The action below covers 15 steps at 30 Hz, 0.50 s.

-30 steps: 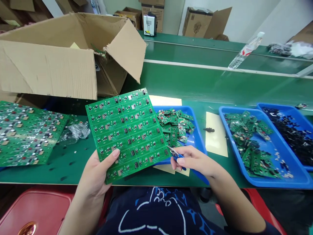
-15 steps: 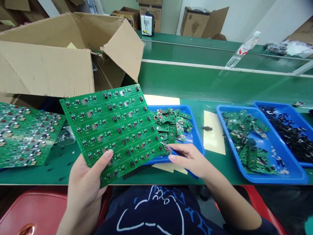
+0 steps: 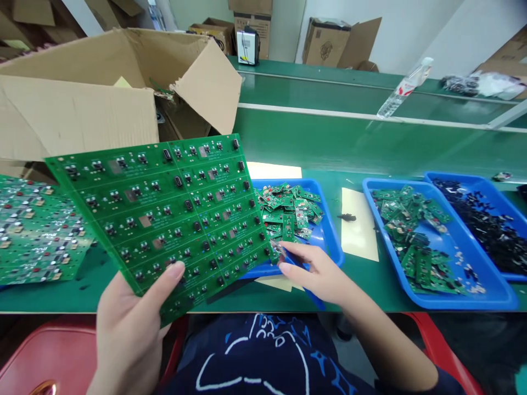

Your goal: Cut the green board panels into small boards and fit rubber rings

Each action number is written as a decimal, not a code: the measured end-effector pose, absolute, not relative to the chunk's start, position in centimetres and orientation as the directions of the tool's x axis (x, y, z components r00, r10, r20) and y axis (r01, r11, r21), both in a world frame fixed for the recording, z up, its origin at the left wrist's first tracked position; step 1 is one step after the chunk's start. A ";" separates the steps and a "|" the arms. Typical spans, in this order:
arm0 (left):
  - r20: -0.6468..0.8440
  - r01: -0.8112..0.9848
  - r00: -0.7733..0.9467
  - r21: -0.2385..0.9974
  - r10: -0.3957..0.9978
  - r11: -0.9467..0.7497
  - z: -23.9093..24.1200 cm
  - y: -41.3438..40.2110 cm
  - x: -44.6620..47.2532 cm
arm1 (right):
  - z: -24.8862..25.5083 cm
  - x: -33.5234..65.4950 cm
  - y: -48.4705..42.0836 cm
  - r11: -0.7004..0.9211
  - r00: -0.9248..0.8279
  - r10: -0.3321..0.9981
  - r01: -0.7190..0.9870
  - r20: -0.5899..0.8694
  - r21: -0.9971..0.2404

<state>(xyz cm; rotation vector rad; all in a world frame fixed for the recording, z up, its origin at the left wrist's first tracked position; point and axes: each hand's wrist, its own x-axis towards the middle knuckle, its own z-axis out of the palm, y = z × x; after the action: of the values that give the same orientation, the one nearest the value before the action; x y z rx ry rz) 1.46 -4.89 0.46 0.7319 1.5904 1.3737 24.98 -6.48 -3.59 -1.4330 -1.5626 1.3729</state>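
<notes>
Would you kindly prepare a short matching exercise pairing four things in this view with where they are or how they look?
Things:
1. Large green circuit panel
2. Blue-handled tool
3. Small black parts
4. Bottle

Places and looks:
A. Heaped in the rightmost blue tray
B. Clear, with a red-and-white label
C. Held in the right hand
D. Held in the left hand

Right pairs: 1-D, 2-C, 3-A, 4-B.
</notes>
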 end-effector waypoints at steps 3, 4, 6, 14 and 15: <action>-0.322 -0.189 -0.384 0.945 0.866 0.268 0.8 -4.0 1.1 | -3.5 25.8 -6.2 -0.105 -0.271 0.949 0.211 -0.161 -0.972; -0.349 -0.206 -0.370 0.934 0.861 0.291 0.9 -3.8 1.0 | -3.4 26.0 -6.0 -0.104 -0.281 0.947 0.187 -0.154 -0.977; -0.398 -0.225 -0.351 0.915 0.848 0.336 0.8 -3.7 0.9 | -3.3 26.1 -5.6 -0.099 -0.319 0.936 0.159 -0.146 -0.982; -0.431 -0.236 -0.339 0.900 0.837 0.368 0.6 -4.4 1.0 | -2.2 25.1 -4.5 -0.107 -0.415 0.907 -0.054 -0.075 -0.993; -0.430 -0.238 -0.341 0.900 0.836 0.366 0.6 -4.4 0.9 | -2.2 25.2 -4.5 -0.106 -0.417 0.907 -0.077 -0.065 -0.991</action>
<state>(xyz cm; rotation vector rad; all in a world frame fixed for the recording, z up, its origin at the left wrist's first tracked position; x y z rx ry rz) 0.93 -4.38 0.55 0.5595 1.5293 1.2257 25.17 -4.45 -2.20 -0.9668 -1.3941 1.6298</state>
